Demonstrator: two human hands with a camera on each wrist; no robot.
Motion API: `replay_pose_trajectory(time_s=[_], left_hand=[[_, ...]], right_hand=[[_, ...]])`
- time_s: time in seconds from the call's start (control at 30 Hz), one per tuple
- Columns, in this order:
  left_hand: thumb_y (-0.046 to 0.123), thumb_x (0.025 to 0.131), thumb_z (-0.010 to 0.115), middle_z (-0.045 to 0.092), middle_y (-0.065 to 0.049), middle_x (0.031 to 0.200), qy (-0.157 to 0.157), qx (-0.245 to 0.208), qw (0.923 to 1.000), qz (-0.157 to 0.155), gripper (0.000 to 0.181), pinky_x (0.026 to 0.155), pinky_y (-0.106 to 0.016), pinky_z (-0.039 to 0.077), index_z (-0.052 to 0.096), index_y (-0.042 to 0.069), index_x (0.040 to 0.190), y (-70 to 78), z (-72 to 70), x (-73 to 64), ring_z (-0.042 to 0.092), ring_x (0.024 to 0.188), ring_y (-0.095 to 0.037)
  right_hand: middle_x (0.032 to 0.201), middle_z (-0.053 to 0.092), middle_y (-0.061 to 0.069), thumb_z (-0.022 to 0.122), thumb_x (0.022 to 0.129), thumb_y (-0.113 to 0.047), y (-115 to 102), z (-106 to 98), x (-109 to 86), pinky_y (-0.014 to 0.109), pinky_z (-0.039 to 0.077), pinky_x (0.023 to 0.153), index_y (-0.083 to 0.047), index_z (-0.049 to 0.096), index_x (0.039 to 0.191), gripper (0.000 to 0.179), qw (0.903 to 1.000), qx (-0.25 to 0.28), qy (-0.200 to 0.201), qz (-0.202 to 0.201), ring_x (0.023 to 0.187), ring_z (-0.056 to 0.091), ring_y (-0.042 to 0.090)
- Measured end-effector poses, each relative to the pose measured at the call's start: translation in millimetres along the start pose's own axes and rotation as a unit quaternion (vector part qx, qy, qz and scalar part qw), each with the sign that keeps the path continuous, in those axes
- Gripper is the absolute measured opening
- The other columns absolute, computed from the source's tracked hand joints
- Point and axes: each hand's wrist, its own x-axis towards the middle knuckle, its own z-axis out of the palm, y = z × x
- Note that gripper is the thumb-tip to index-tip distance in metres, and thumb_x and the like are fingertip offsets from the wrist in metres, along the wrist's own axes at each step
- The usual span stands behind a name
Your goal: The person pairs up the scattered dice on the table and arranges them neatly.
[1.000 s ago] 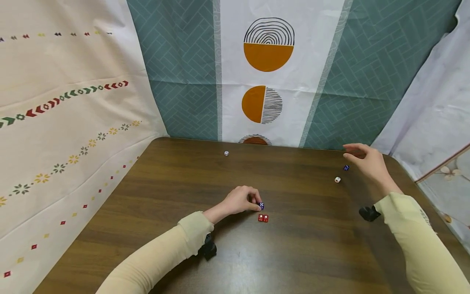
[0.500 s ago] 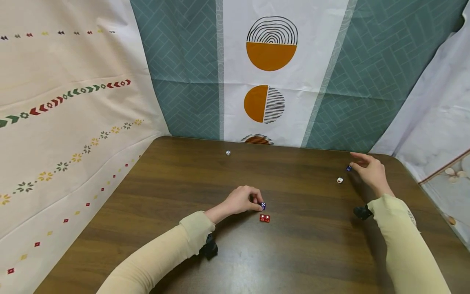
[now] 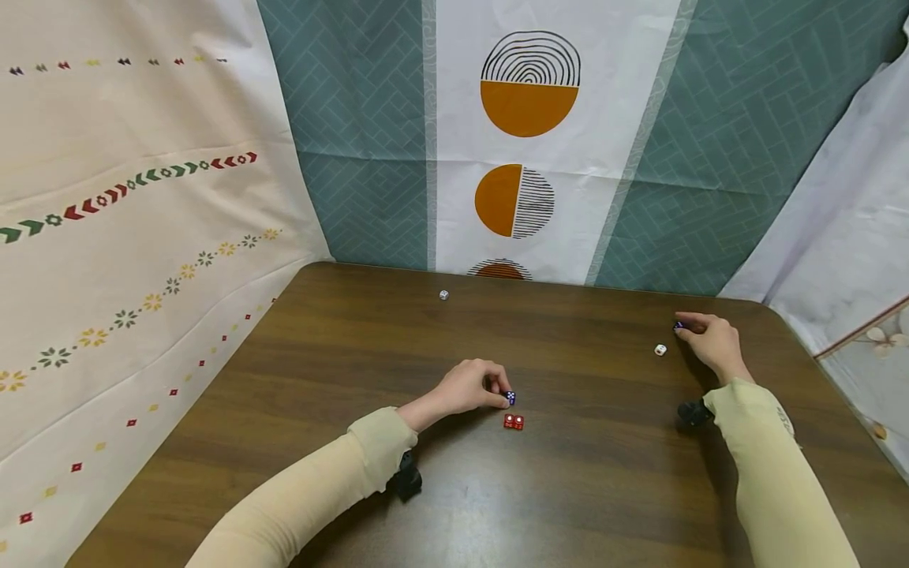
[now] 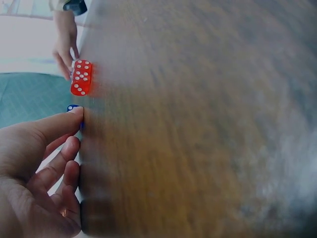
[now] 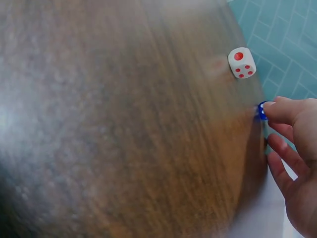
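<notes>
My left hand [image 3: 472,386] pinches a blue die [image 3: 510,397] with white pips, low over the table in the middle. Just in front of it, two red dice [image 3: 514,422] sit side by side, touching each other. Over at the far right, my right hand [image 3: 713,343] has thumb and fingers around a second blue die [image 5: 262,110], which the thumb partly covers. A white die [image 5: 242,63] with red pips lies a little to the left of that hand, apart from it.
Near the back edge of the brown wooden table [image 3: 341,339] lies another white die [image 3: 443,295]. Patterned cloths [image 3: 355,142] hang behind the table and along both sides.
My right hand has come down and to the left onto the far blue die, and its fingers have closed around it. The left hand stays at its blue die.
</notes>
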Motion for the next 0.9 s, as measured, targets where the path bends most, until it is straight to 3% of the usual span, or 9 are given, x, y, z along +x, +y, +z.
replay_pose_trajectory(time_s=[0.47, 0.73, 0.9], left_hand=[[0.023, 0.082, 0.081, 0.061, 0.008, 0.075, 0.003, 0.003, 1.0, 0.0, 0.009, 0.064, -0.021, 0.037, 0.073, 0.019, 0.086, -1.2, 1.5, 0.6, 0.051, 0.07, -0.005], [0.023, 0.083, 0.08, 0.062, 0.007, 0.076, 0.001, -0.006, 1.0, -0.003, 0.01, 0.065, -0.02, 0.037, 0.073, 0.019, 0.087, -1.6, 1.3, 0.7, 0.05, 0.07, -0.005], [0.024, 0.083, 0.08, 0.061, 0.006, 0.077, -0.001, -0.011, 0.9999, -0.002, 0.011, 0.065, -0.02, 0.037, 0.072, 0.018, 0.087, -4.0, 2.2, 0.3, 0.05, 0.07, -0.005]], right_hand=[[0.127, 0.053, 0.037, 0.06, 0.098, -0.018, 6, 0, -9.2, 0.064, 0.036, 0.096, 0.005, 0.065, 0.123, 0.034, 1.0, 0.008, -0.006, -0.002, 0.116, 0.05, 0.053], [0.129, 0.058, 0.034, 0.062, 0.097, -0.034, 5, -8, -18.3, 0.059, 0.043, 0.089, 0.004, 0.064, 0.126, 0.047, 0.9979, 0.015, -0.056, 0.029, 0.114, 0.054, 0.052], [0.122, 0.064, 0.032, 0.065, 0.095, -0.037, 3, -6, -28.2, 0.049, 0.047, 0.082, 0.001, 0.066, 0.124, 0.047, 0.9982, 0.012, -0.057, 0.016, 0.109, 0.059, 0.047]])
